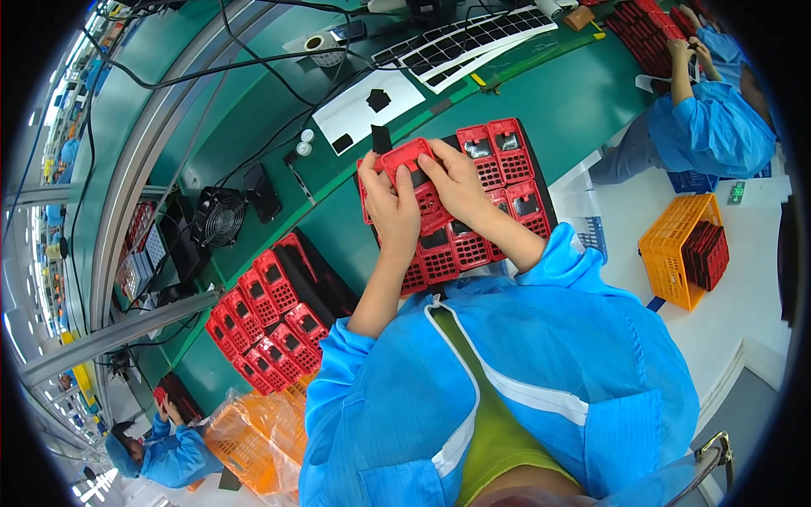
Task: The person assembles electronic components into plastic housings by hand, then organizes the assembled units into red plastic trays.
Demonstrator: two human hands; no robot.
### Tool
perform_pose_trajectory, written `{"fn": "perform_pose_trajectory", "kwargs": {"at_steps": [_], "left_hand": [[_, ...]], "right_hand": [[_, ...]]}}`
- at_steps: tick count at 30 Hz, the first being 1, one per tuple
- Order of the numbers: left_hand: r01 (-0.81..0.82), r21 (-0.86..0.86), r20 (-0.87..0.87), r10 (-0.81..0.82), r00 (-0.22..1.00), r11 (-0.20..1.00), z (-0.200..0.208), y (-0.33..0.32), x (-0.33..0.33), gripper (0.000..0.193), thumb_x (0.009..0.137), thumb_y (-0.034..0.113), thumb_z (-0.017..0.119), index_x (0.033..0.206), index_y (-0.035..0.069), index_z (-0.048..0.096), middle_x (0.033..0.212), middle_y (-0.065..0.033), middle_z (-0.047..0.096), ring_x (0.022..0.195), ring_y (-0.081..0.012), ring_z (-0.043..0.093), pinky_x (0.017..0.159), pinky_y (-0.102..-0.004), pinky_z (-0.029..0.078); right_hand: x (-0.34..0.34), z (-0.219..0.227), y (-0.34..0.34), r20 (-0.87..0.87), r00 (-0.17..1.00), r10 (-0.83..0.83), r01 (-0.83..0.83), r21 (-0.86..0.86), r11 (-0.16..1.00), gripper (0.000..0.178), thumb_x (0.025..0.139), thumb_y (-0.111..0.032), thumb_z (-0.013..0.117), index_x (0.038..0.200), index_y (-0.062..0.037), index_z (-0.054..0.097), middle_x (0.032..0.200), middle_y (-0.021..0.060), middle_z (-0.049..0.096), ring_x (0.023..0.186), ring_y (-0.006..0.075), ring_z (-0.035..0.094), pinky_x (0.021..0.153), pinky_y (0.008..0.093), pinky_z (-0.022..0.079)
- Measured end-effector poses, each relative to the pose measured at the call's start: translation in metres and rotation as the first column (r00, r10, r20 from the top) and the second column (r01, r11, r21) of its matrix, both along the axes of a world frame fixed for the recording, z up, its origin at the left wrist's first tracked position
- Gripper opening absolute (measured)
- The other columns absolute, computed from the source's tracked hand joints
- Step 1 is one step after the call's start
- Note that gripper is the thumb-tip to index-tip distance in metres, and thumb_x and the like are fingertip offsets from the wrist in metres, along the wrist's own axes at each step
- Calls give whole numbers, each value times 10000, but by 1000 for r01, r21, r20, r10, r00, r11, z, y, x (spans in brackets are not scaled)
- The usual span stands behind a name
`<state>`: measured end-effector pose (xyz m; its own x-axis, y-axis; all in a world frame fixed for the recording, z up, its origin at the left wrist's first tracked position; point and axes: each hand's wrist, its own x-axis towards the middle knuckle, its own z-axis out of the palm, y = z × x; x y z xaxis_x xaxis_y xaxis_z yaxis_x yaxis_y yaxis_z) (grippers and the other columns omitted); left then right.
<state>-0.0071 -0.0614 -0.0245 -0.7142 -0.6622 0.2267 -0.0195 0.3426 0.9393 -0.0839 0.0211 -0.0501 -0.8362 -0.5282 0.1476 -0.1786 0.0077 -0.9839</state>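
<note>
Both of my hands grip one red plastic phone housing (404,154) above a black tray (543,182) of similar housings. My left hand (393,203) closes round its left side, thumb on the face. My right hand (459,182) holds the other side, its thumb pressed near the dark window. A small black strip (381,139) stands up just beyond my left fingertips; whether they touch it I cannot tell. In the tray below lie rows of red housings (511,152) with keypad holes and dark windows, partly hidden by my hands and forearms.
Left is another batch of red housings (269,291). White sheets with black pieces (378,100), a tape roll (319,44), a fan (218,216) and loose cables lie on the green bench (583,80). Co-workers sit far right and lower left. Orange crates (667,253) stand on the floor.
</note>
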Motion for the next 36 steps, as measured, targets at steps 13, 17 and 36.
{"fn": "perform_pose_trajectory", "kwargs": {"at_steps": [13, 17, 36], "left_hand": [[37, -171, 28, -32, 999, 985, -3, -13, 7, 422, 907, 117, 440, 1283, -29, 317, 926, -249, 613, 789, -371, 626, 671, -399, 477], [20, -100, 97, -11, 995, 995, 2, -10, 11, 437, 905, 104, 431, 1304, -24, 307, 925, -265, 605, 775, -392, 618, 643, -423, 471], [170, -168, 18, -169, 985, 971, -8, -6, 8, 458, 886, 73, 427, 1335, -2, 371, 847, -217, 627, 711, -278, 635, 661, -330, 473]], "right_hand": [[10, 25, 5, 165, 957, 240, -240, -20, 970, 473, 793, -25, 639, 1219, 9, 437, 1038, 95, 603, 905, 137, 600, 791, 254, 478], [8, 16, 4, 337, 910, 239, -168, -228, 959, 478, 779, -29, 658, 1193, 13, 422, 1030, 93, 594, 894, 134, 594, 784, 245, 480], [1, 18, 23, 677, 628, 385, -98, -421, 902, 502, 666, 100, 507, 1152, -12, 449, 975, 64, 560, 851, 121, 566, 732, 234, 474]]}}
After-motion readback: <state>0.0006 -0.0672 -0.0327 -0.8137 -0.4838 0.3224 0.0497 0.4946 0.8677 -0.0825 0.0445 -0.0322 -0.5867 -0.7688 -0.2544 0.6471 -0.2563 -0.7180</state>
